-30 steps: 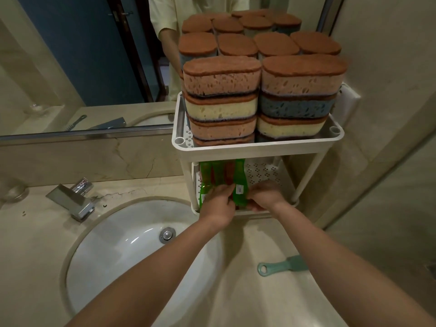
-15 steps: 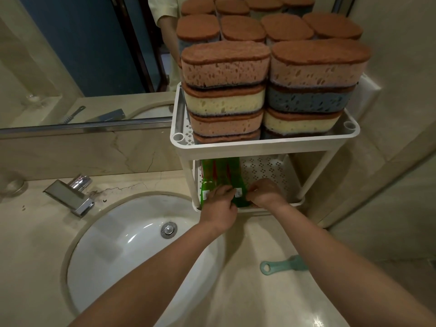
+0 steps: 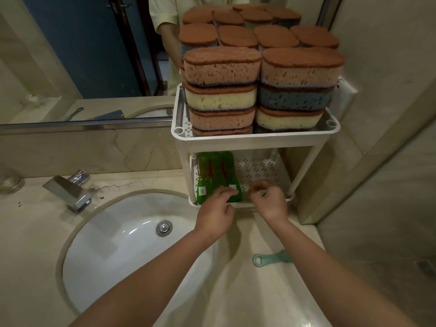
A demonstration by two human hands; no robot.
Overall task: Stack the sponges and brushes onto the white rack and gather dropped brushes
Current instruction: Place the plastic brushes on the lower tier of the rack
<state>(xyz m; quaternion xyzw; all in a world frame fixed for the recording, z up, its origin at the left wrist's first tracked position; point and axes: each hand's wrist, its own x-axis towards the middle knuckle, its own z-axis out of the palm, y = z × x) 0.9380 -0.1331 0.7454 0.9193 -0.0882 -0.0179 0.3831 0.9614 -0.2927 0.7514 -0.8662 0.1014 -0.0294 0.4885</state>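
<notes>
Head view: the white rack (image 3: 254, 135) stands on the table (image 3: 250, 293) at the far right, beside the sink (image 3: 113, 256). Its top shelf is packed with sponges (image 3: 221, 67), piled several high in two near stacks with more behind, so that part of the job looks done. On the left half of the lower shelf (image 3: 259, 171) lie the green brushes (image 3: 215, 171), side by side, lengthwise from near to far.

The step in hand appears to be squaring up these brushes. The left hand (image 3: 215, 208) has its fingers curled over the near end of the right-most one with the thumb beneath, a narrow grip that reads as a pinch. The right hand (image 3: 270, 201) sits just beside it over the shelf's near edge, fingers loosely bent. Whether its grip holds anything cannot be told.

One teal brush (image 3: 271, 259) lies loose on the table, near, partly hidden by the right forearm. It is probably a dropped one to be gathered. The next move likely calls for letting go of the green set, reaching back for the teal handle, and laying it on the bare right half of the lower shelf without knocking the row askew.

Writing: small white tags (image 3: 201, 190) sit on the green brushes, but their print is too small to read. No brand name can be made out.
</notes>
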